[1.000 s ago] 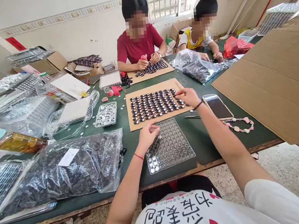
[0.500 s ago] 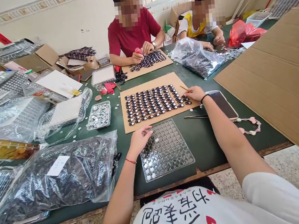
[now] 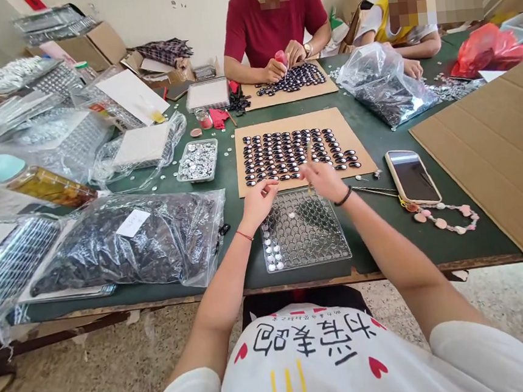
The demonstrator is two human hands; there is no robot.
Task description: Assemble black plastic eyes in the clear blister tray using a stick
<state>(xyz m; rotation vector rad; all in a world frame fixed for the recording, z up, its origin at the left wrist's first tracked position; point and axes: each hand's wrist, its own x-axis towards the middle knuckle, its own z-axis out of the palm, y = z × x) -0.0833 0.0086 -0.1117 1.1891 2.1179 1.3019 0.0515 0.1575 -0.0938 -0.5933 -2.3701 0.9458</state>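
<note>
My right hand [image 3: 323,180] is closed around a thin brown stick [image 3: 309,154], over the far edge of a clear tray [image 3: 305,232] with round compartments. White round pieces [image 3: 273,257] fill several compartments in its left columns, and a single one lies near the top middle. My left hand [image 3: 261,201] hovers by the tray's far left corner, fingers curled together; whatever they pinch, if anything, is too small to see. Just beyond both hands, rows of black oval pieces with white spots [image 3: 285,151] lie on a cardboard sheet [image 3: 358,151].
A tub of white pieces [image 3: 197,161] and a bulky bag of dark pieces [image 3: 133,247] stand left. Right are tweezers [image 3: 373,191], a phone [image 3: 413,176], a beaded strap [image 3: 447,222] and a large cardboard panel [image 3: 490,139]. Opposite, a person in red [image 3: 274,30] handles similar pieces.
My right hand has moved left with the stick, from the right end of the rows to the tray's far edge. My left hand stays near the tray's left corner. The view has shifted.
</note>
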